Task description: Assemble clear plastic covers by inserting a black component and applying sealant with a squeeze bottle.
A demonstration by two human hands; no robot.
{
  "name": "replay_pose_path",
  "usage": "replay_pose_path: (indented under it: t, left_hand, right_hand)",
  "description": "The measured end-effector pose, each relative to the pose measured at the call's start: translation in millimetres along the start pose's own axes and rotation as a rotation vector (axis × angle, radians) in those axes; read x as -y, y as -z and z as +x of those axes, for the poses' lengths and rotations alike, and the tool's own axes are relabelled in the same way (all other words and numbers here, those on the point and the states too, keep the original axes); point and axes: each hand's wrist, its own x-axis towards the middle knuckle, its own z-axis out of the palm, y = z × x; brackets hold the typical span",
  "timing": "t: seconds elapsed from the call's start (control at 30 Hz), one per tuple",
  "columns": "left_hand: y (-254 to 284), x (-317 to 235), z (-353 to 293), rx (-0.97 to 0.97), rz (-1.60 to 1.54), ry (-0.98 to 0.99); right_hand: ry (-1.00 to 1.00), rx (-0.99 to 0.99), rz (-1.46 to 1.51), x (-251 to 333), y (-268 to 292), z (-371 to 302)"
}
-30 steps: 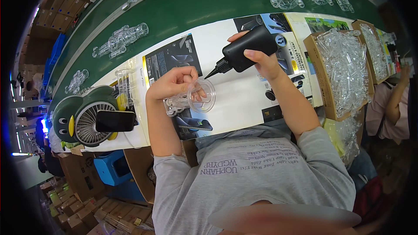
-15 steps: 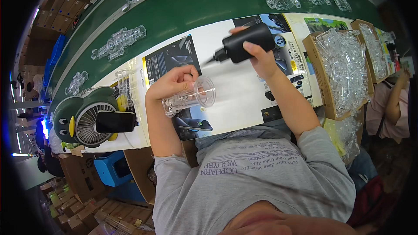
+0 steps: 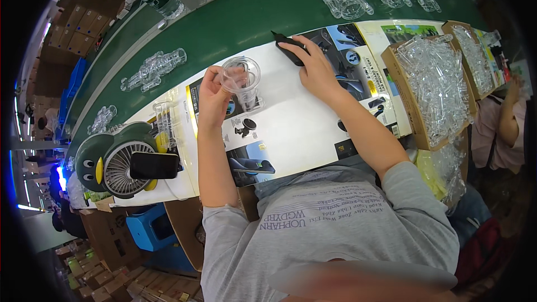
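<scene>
I'm looking down at a long green conveyor belt (image 3: 246, 19) running past a white worktop (image 3: 291, 128). Brown cardboard boxes (image 3: 72, 22) are stacking up at left, and a blue light (image 3: 60, 170) is glowing nearby.

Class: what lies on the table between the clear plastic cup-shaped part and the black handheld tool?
Only bare white table sheet separates clear plastic part from black tool, head view.

A fan (image 3: 120, 165) stands left of the printed sheet (image 3: 291, 128) (boxes of clear parts (image 3: 433, 86) right).
</scene>
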Motion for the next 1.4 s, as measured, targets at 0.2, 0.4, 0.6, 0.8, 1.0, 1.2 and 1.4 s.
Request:
replay_pose_path:
  t: [0.2, 0.4, 0.6, 0.8, 1.0, 1.2, 1.4]
  left_hand:
    - [-7, -1, -3, 0.001, -0.041, -0.171]
    - [-13, 0, -6, 0.033, -0.043, -0.210]
    - [-28, 5, -9, 0.037, -0.078, -0.215]
    - [-38, 1, -6, 0.023, -0.079, -0.316]
    - [-34, 0, -7, 0.038, 0.175, -0.241]
    - [-48, 8, -12, 0.097, 0.243, -0.126]
    - [-34, 0, -7, -0.277, 0.263, -0.359]
  right_hand:
    - [0.183, 0.064, 0.313, 46, 11, -8]
    - [0.247, 0.101, 0.346, 61, -5, -11]
    - [0.191, 0.123, 0.408, 57, -9, -12]
    - [-0.081, -0.032, 0.668, 53, 11, 1]
    - [-0.092, 0.117, 0.744, 35, 28, 8]
    - [0.038, 0.375, 0.339, 57, 18, -1]
    - [0.060, 0.096, -0.096, 24, 11, 14]
